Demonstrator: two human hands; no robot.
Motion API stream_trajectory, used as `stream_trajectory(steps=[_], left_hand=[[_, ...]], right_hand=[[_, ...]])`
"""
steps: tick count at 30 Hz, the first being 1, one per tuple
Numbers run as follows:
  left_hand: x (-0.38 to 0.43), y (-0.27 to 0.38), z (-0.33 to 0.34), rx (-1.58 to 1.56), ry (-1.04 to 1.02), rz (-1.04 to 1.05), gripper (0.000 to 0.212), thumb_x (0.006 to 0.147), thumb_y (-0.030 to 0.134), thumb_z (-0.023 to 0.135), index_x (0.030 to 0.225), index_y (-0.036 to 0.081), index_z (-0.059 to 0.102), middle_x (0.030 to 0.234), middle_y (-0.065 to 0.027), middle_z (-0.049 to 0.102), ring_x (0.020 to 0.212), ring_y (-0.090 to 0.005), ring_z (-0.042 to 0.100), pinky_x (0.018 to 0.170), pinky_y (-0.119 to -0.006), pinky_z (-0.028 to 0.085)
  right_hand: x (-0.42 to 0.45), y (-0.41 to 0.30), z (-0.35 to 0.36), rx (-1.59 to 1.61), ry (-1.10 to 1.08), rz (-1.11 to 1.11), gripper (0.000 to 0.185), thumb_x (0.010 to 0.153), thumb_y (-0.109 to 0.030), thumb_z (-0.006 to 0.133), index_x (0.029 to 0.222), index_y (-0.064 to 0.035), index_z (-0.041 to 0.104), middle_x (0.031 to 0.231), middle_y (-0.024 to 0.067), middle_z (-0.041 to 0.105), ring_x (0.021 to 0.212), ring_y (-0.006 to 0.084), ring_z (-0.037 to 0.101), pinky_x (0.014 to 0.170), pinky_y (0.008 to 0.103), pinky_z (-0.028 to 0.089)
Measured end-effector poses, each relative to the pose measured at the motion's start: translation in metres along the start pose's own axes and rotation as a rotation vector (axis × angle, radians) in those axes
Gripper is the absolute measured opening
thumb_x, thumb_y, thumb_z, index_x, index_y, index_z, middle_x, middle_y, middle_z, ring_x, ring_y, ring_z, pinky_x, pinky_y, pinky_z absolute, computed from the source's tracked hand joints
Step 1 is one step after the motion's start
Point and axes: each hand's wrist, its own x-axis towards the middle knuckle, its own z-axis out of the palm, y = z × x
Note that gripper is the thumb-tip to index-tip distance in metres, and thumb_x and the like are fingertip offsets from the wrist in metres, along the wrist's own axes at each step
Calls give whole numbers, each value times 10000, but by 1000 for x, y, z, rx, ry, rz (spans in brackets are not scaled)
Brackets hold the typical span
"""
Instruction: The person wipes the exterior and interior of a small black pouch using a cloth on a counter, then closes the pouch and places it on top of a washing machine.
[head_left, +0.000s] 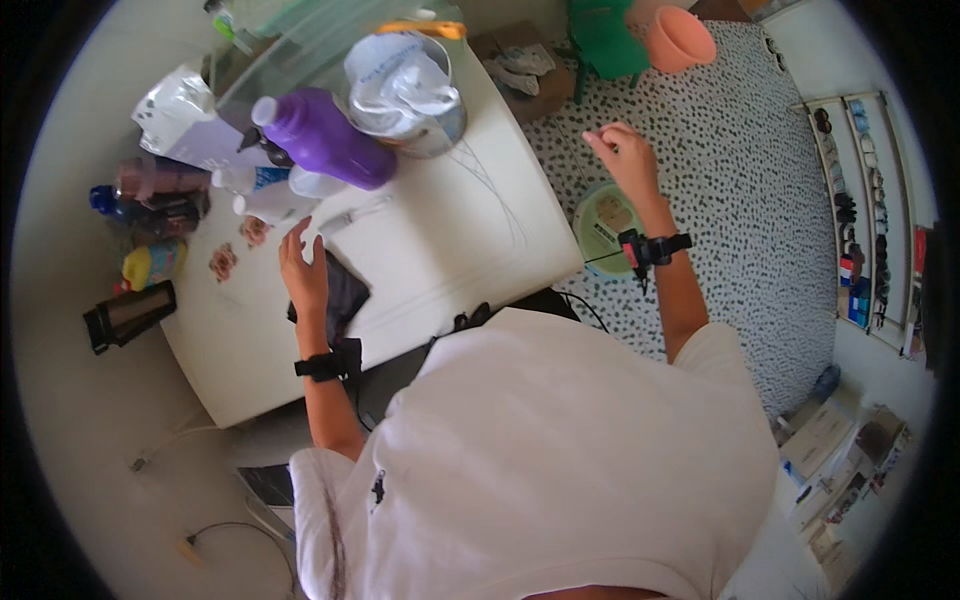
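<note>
My left hand (303, 274) is over the white table (480, 225), fingers apart with nothing between them, beside a dark folded cloth or pouch (346, 292). Just beyond its fingertips stand small white bottles (274, 204) and a purple plastic bottle (326, 139). A bucket (442, 135) with a white plastic bag (401, 79) in it is behind the purple bottle. My right hand (626, 161) is raised off the table's right side, above the speckled floor; its fingers are curled, and I see nothing in them. Each wrist wears a black strap with a small device.
A round green-lidded container (606, 225) is on the floor below my right hand. Farther off are a green chair (609, 37), a pink bucket (679, 39) and a cardboard box (529, 97). A shoe rack (862, 217) lines the right wall. A black-framed object (129, 316) juts past the table's left edge.
</note>
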Motion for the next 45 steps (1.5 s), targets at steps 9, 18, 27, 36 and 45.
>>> stream_trajectory(steps=[9, 18, 27, 36, 45], left_hand=[[-65, -51, 39, 141, -84, -74, 383, 832, 91, 621, 1200, 44, 525, 1163, -183, 553, 1113, -364, 502, 954, -418, 404], [-112, -23, 28, 26, -57, -272, 344, 806, 3, 648, 1133, 101, 604, 1097, -102, 580, 857, -199, 618, 741, -308, 497], [-124, -68, 17, -106, 82, -296, 223, 817, 48, 638, 1037, 80, 650, 1005, -97, 617, 840, -246, 621, 739, -326, 488], [-149, -118, 45, 73, -38, -3, 607, 869, 267, 569, 1419, 111, 364, 1484, -132, 311, 1362, -290, 306, 1098, -450, 255], [-144, -162, 32, 208, -213, -32, 691, 869, 348, 502, 1464, 92, 262, 1538, -98, 199, 1427, -225, 158, 1149, -411, 137]], right_hand=[[-73, -3, 46, -3, -383, 26, 245, 905, -272, 574, 919, -42, 657, 954, 88, 626, 792, 304, 614, 669, 376, 492], [-106, -70, 103, 146, -345, -295, 170, 878, -187, 595, 833, -29, 640, 995, 126, 629, 878, 329, 594, 821, 408, 450], [-91, -149, 125, 92, -564, -393, 258, 928, -241, 532, 987, -34, 672, 1074, 152, 606, 968, 336, 569, 865, 406, 446], [-129, -276, 263, 150, -575, -550, 525, 861, -166, 596, 1354, -78, 440, 1367, 196, 437, 1194, 383, 467, 991, 422, 396], [-154, -346, 353, -235, -523, -550, 655, 852, -163, 469, 1471, -161, 256, 1506, 128, 262, 1384, 305, 248, 1117, 512, 172]])
